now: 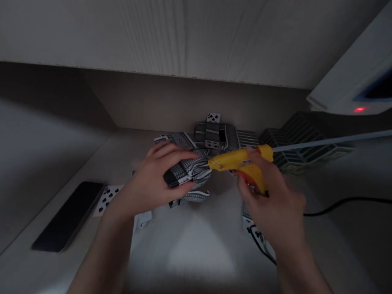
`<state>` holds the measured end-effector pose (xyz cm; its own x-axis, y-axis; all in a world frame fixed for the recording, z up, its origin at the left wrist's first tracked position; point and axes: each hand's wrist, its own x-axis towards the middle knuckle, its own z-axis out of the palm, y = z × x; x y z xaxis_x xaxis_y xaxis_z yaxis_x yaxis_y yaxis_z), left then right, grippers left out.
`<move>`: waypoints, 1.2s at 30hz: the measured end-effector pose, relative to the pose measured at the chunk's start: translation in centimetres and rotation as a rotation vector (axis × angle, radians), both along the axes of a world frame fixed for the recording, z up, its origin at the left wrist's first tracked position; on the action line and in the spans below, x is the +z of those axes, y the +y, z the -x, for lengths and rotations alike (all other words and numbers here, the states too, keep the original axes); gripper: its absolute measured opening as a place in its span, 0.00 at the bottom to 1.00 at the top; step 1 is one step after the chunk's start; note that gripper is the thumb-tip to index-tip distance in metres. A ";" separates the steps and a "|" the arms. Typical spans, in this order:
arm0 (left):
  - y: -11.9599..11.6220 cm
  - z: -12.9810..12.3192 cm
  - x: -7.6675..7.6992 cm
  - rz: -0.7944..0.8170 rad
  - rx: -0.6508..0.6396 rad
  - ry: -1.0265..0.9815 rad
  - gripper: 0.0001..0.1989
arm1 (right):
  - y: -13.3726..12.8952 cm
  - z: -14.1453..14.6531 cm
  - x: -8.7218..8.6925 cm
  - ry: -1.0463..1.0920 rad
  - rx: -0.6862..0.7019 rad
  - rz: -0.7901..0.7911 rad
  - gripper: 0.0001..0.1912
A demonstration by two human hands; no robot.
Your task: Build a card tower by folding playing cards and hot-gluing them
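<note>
My left hand (153,175) is wrapped around a model built of playing cards (180,141), with grey patterned backs and a dark patch on its side. My right hand (272,196) grips a yellow hot glue gun (229,159), one finger by its orange trigger (248,177). A pale glue stick (321,143) juts out of the gun's rear. The nozzle points left at the front end of the card model, touching it or very close. Below the model, a curved strip of card (194,197) shows. My left fingers cover part of the model.
Behind stands another card structure (231,136) bearing an eight of clubs (213,118). Folded striped pieces (297,139) lie at right. A black phone (69,216) and a spade card (105,200) lie left. A black cord (346,200) runs right. A white device (352,73) with a red light overhangs.
</note>
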<state>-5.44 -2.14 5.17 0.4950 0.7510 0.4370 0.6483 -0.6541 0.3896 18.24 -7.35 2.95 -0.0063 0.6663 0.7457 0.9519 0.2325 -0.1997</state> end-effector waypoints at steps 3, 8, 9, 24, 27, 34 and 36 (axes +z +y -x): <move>0.0 0.0 0.1 0.017 -0.003 -0.006 0.22 | 0.0 -0.3 0.1 0.021 -0.004 0.018 0.27; 0.0 -0.1 0.2 0.035 0.002 -0.013 0.21 | 0.1 -1.0 0.6 0.016 -0.021 -0.003 0.27; 0.0 -0.1 0.2 0.039 0.005 -0.016 0.21 | 0.1 -1.1 0.7 0.010 -0.023 -0.011 0.27; -0.5 -1.6 -0.4 -0.073 0.092 -0.009 0.16 | -0.2 -2.7 1.6 0.048 -0.121 0.073 0.28; -0.6 -1.7 -0.5 -0.040 0.035 -0.027 0.15 | 0.0 -2.8 1.4 0.069 -0.126 0.068 0.28; -0.8 -1.1 -0.2 0.138 -0.105 -0.065 0.31 | 0.4 -3.3 1.4 0.123 -0.205 0.032 0.25; -0.9 -1.0 -0.2 0.140 -0.133 -0.081 0.34 | 0.4 -3.3 1.6 0.141 -0.223 0.018 0.25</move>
